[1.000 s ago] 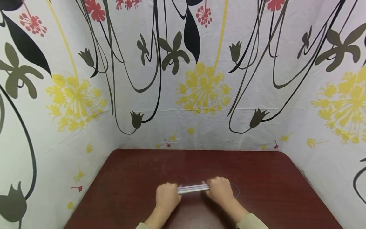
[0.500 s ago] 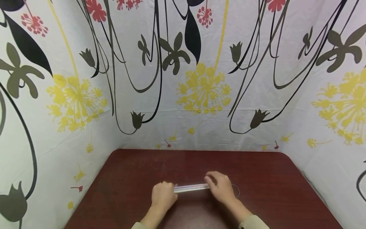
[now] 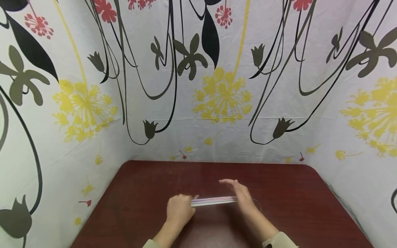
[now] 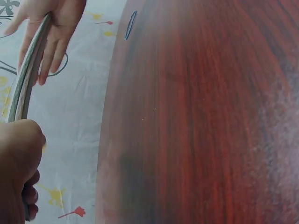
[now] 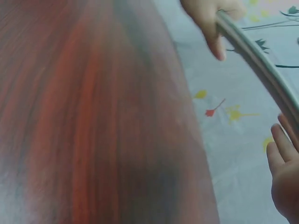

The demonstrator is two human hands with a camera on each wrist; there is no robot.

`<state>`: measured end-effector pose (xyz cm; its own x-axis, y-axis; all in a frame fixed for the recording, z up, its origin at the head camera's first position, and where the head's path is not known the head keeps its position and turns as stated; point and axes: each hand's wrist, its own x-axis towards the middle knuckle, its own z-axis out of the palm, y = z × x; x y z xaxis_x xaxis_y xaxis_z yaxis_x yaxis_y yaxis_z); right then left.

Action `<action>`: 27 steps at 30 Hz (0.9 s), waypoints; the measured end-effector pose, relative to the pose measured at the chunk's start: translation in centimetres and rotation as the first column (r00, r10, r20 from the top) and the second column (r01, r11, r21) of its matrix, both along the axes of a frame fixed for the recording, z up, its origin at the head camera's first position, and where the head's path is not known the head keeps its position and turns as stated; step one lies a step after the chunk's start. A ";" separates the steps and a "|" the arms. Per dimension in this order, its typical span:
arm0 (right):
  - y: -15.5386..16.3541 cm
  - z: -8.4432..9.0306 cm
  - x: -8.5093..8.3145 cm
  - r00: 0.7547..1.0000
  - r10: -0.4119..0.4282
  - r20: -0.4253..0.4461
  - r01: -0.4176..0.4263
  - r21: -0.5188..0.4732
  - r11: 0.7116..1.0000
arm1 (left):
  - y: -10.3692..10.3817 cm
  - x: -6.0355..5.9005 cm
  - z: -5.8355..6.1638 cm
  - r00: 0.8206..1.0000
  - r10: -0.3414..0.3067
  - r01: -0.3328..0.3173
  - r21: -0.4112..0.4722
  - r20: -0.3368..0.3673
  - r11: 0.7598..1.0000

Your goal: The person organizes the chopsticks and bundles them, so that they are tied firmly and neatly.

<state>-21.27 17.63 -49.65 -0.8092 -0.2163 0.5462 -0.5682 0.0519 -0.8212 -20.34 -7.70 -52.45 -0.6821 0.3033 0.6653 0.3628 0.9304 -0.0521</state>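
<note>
A thin bundle of pale, pinkish sticks point(image 3: 214, 200) is held level just above the dark red table point(image 3: 149, 193). My left hand point(image 3: 180, 209) grips its left end with curled fingers. My right hand point(image 3: 240, 193) is at the right end, fingers straight, palm against the tip. In the left wrist view the bundle point(image 4: 28, 70) runs from my left hand point(image 4: 18, 163) up to the flat right hand point(image 4: 51, 28). The right wrist view shows the bundle point(image 5: 261, 65), my left hand point(image 5: 210, 18) gripping it, and my right hand's fingers point(image 5: 280, 158) straight.
A thin blue loop, like a rubber band point(image 3: 258, 205), lies on the table just right of my right hand; it shows as the rubber band point(image 4: 131, 24) in the left wrist view. White cloth walls with flower prints point(image 3: 217, 96) enclose the table on three sides.
My right hand has let go of the bundle's right end and straightened its fingers, lifting them toward the back. My left hand keeps its grip.
</note>
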 end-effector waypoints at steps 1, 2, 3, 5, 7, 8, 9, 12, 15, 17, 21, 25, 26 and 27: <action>-0.1 0.2 -0.1 0.999 -0.023 0.036 0.025 -0.043 0.999 | 0.0 0.0 0.0 1.000 -0.018 0.018 -0.008 -0.013 1.000; -0.2 0.3 -0.2 0.997 -0.047 0.066 0.052 -0.085 0.995 | 0.0 0.0 0.1 0.999 -0.035 0.035 -0.014 -0.028 0.999; -0.3 0.4 -0.3 0.994 -0.072 0.085 0.081 -0.113 0.990 | 0.0 -0.1 0.2 0.998 -0.046 0.045 -0.020 -0.043 0.999; -0.5 0.5 -0.3 0.989 -0.114 0.094 0.125 -0.122 0.985 | 0.0 -0.1 0.3 0.997 -0.043 0.042 -0.025 -0.060 0.999; -0.7 0.3 -0.2 0.988 -0.154 0.016 0.155 -0.031 0.987 | 0.0 -0.2 0.4 0.999 -0.012 0.011 -0.006 -0.052 1.000; -0.7 0.2 -0.1 0.987 -0.157 -0.039 0.158 0.018 0.987 | 0.0 -0.2 0.5 0.999 0.009 -0.008 0.007 -0.040 1.000; -0.7 0.0 -0.1 0.982 -0.161 -0.100 0.167 0.062 0.984 | 0.0 -0.1 0.5 0.999 0.029 -0.028 0.021 -0.024 0.999; -0.7 -0.2 -0.1 0.959 -0.125 -0.255 0.153 0.092 0.984 | 0.1 0.0 0.7 0.997 0.071 -0.073 0.049 0.023 0.996; -0.6 -0.2 -0.2 0.947 -0.061 -0.316 0.072 0.022 0.997 | 0.2 0.1 0.9 0.995 0.092 -0.093 0.047 0.040 0.995; -0.5 -0.1 -0.3 0.948 -0.007 -0.318 -0.002 -0.030 1.000 | 0.1 0.2 1.1 0.994 0.102 -0.103 0.042 0.034 0.994; -0.7 0.1 -0.4 0.966 0.024 -0.256 -0.060 -0.136 0.989 | 0.2 0.3 1.3 0.996 0.094 -0.094 0.051 0.007 0.994; -0.7 0.2 -0.4 0.975 -0.018 -0.222 -0.024 -0.187 0.982 | 0.6 0.5 1.7 0.998 0.059 -0.058 0.056 -0.005 0.997; -0.6 0.2 -0.4 0.975 -0.011 -0.223 -0.030 -0.181 0.983 | 0.6 0.5 1.6 0.998 0.055 -0.054 0.054 -0.008 0.997; -0.5 0.3 -0.3 0.975 0.009 -0.223 -0.047 -0.169 0.984 | 0.6 0.6 1.7 0.999 0.053 -0.053 0.053 -0.010 0.997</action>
<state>-21.61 17.08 -49.38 -0.6594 -0.1243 0.7414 -0.7355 -0.0977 -0.6705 -19.79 -7.11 -50.80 -0.6885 0.2315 0.6873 0.3127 0.9498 -0.0067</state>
